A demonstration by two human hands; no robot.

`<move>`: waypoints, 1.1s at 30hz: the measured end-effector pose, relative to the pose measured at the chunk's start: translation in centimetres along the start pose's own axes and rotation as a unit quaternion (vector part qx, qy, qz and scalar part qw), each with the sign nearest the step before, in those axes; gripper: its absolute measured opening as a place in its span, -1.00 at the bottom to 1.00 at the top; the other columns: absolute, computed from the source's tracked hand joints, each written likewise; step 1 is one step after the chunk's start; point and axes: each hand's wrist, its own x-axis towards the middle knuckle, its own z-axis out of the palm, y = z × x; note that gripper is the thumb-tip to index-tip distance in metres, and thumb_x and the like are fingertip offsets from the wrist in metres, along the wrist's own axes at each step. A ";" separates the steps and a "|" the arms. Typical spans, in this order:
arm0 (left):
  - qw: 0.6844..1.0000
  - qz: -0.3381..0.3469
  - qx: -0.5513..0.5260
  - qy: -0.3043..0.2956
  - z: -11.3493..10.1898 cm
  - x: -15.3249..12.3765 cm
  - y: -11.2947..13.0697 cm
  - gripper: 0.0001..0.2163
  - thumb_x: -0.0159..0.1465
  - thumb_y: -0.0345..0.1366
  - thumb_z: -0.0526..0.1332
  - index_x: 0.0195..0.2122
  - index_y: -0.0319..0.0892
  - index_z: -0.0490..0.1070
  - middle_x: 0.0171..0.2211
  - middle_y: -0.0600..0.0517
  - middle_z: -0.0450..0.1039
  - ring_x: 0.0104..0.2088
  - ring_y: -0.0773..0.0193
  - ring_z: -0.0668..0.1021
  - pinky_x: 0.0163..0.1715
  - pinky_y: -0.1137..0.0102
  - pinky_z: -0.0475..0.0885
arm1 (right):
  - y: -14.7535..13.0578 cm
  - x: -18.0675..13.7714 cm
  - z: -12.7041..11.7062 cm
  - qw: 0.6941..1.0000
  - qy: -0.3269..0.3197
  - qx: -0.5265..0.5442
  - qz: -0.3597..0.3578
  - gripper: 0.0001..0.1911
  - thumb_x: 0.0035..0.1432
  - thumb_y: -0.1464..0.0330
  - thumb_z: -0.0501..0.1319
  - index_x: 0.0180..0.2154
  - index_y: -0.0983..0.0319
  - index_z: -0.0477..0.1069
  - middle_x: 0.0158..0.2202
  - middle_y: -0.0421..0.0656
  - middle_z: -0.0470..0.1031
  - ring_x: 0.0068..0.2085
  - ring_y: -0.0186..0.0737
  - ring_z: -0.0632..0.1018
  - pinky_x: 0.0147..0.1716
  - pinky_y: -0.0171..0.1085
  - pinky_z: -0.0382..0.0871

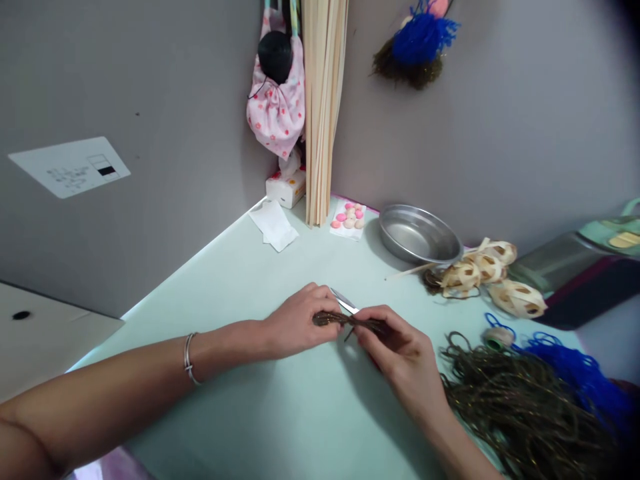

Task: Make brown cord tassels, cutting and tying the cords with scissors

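Over the pale green table (240,280), my left hand (295,323) and my right hand (400,353) meet at a small bundle of dark brown glittery cord (345,321). Each hand pinches one end of the bundle, fingers closed on it. A thin metal blade or tweezers (344,301) pokes out just behind the bundle, between the two hands. I cannot tell which hand holds it. My left wrist wears a thin silver bracelet.
A heap of brown cord (520,407) and blue yarn (585,373) lies at right. Woven straw balls (493,273) and a metal bowl (419,235) sit behind. Bamboo strips (323,107), a pink bag (277,100), beads (350,217) and folded paper (275,225) fill the corner.
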 end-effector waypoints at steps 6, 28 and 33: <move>0.975 0.100 0.134 0.144 -1.0 -0.4 0.1 -0.54 0.08 -0.53 0.12 0.02 -0.08 0.37 0.20 -0.05 0.29 0.22 -0.01 0.25 0.20 0.07 0.10 | -0.2 0.1 0.3 0.995 0.042 0.060 0.069 -0.82 0.06 0.28 0.37 -0.29 0.21 0.51 -0.49 -0.22 0.50 -0.45 -0.27 0.47 -0.45 -0.33 0.35; 0.928 -0.099 -0.358 -0.010 1.3 -0.4 0.1 -0.93 0.28 -0.31 0.13 -0.26 -0.16 0.24 -0.45 0.11 0.37 -0.47 0.37 0.45 -0.36 0.40 0.33 | 0.7 0.1 1.1 0.992 0.008 0.110 0.065 -0.75 0.09 0.28 0.37 -0.19 0.20 0.44 -0.31 -0.15 0.58 -0.34 -0.22 0.55 -0.35 -0.30 0.43; 0.914 -0.114 -0.389 0.001 1.1 -0.1 0.1 -0.85 0.33 -0.20 0.12 -0.27 -0.16 0.25 -0.53 0.16 0.28 -0.52 0.42 0.35 -0.45 0.45 0.24 | 0.4 -0.1 1.2 0.990 -0.051 0.113 0.073 -0.79 0.12 0.32 0.35 -0.19 0.20 0.46 -0.34 -0.18 0.55 -0.36 -0.25 0.52 -0.38 -0.32 0.37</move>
